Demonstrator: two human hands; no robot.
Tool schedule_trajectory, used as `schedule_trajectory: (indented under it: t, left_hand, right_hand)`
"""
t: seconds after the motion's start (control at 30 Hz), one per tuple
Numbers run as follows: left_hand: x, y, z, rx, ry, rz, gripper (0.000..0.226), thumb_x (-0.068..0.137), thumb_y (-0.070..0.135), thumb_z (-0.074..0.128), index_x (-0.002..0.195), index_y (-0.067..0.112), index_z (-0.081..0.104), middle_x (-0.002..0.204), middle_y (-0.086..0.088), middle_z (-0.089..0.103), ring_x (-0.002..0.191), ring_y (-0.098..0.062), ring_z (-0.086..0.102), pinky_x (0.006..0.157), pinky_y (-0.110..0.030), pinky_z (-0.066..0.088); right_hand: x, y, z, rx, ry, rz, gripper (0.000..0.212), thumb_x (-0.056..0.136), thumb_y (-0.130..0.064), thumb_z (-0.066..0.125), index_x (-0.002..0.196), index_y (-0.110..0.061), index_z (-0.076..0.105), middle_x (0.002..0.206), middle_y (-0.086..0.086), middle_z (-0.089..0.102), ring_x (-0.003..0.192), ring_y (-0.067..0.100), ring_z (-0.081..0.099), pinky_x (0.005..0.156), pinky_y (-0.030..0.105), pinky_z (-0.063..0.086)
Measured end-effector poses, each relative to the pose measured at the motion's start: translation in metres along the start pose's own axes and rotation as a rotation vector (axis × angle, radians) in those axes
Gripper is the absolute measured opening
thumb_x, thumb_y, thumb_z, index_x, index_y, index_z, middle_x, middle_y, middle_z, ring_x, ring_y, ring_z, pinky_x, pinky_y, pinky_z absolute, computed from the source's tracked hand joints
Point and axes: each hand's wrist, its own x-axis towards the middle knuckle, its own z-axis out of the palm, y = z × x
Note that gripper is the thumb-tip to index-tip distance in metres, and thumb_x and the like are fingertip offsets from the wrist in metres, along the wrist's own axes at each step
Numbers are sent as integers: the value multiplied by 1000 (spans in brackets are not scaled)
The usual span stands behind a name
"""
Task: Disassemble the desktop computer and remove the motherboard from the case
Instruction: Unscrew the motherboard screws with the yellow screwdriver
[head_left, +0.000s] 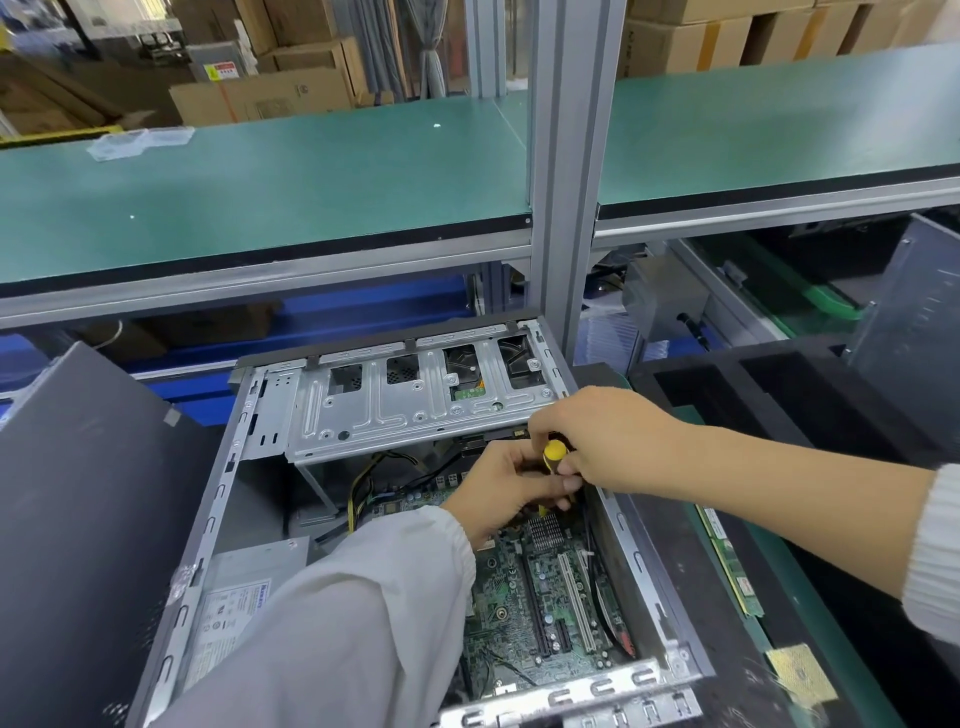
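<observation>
A: Head view: motherboard (540, 597) flat on the case (644, 551) floor, directly below both hands.
B: Grip?
A: Screwdriver (554, 455) upright, tip down at the board's far edge. Right hand (597, 436) curls round the yellow handle top; left hand (506, 488) pinches lower, nearer the board.
B: Around?
A: Drive cage (415, 395) just beyond.

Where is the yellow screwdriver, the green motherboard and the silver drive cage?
screwdriver (554, 453): head view, on its yellow handle between the two hands.
motherboard (524, 608): head view, on the green board by the slots.
drive cage (395, 405): head view, on its flat silver top plate.
</observation>
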Motion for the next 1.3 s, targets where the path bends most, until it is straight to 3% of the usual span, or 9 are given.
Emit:
schedule_trajectory:
  t: [0.1,0.27,0.33,0.43,0.6,0.77,0.93,1.1,1.3]
  left_hand:
    - [-1,0,-1,22,2,8,17,82,-4,69,80,12,71,77,-4,68,65,-19,64,75,-36,54]
    - [0,-2,1,-1,10,0,19,81,-5,69,80,14,70,77,-2,69,61,-16,65,71,-31,55]
    - [0,-3,3,0,6,-2,20,82,-5,68,79,15,70,77,0,70,60,-15,66,69,-30,55]
    - [2,-2,5,15,-6,-4,26,83,-3,68,74,21,72,75,0,69,61,-16,65,69,-30,53]
    - [4,-3,5,5,-11,-7,24,81,-4,69,78,20,72,77,1,71,62,-14,67,69,-28,56]
    - [6,-2,7,29,-8,0,10,83,-4,68,88,5,68,79,-8,68,61,-15,66,70,-28,56]
    - [5,0,7,13,-9,-3,19,82,-10,66,83,9,67,72,1,69,58,-13,64,67,-26,55]
    - [4,1,7,19,-8,3,17,84,-8,65,83,9,66,74,-4,66,59,-15,63,67,-27,53]
    - [3,0,6,9,-17,-1,19,83,-9,65,80,10,65,72,-3,66,57,-16,62,69,-32,53]
  right_hand:
    - [2,0,0,-106,76,16,35,83,-51,62,97,-19,55,93,1,62,88,21,57,65,31,40]
    - [3,-2,0,-21,23,13,22,84,-27,66,105,-26,60,103,0,64,96,22,58,72,32,45]
    - [1,-1,-2,2,15,19,24,83,-34,67,106,-28,63,103,-2,64,98,21,58,76,34,48]
    - [2,0,-3,-99,95,33,35,82,-53,62,90,-20,58,86,0,60,87,22,59,65,31,42]
    - [-1,1,-2,-1,10,25,19,86,-29,64,104,-26,63,104,0,63,98,22,58,72,32,45]
    - [-1,3,-1,-170,119,79,47,81,-61,58,97,-17,58,92,2,63,87,23,60,63,30,38]
    - [-2,0,2,27,70,69,17,86,-34,64,100,-25,61,100,1,63,97,22,58,71,30,41]
    - [-1,2,2,-132,179,86,39,84,-55,58,101,-19,56,95,1,63,91,23,61,66,31,40]
    - [-2,0,2,72,127,78,18,85,-39,65,98,-27,64,78,-8,51,85,17,56,66,27,37]
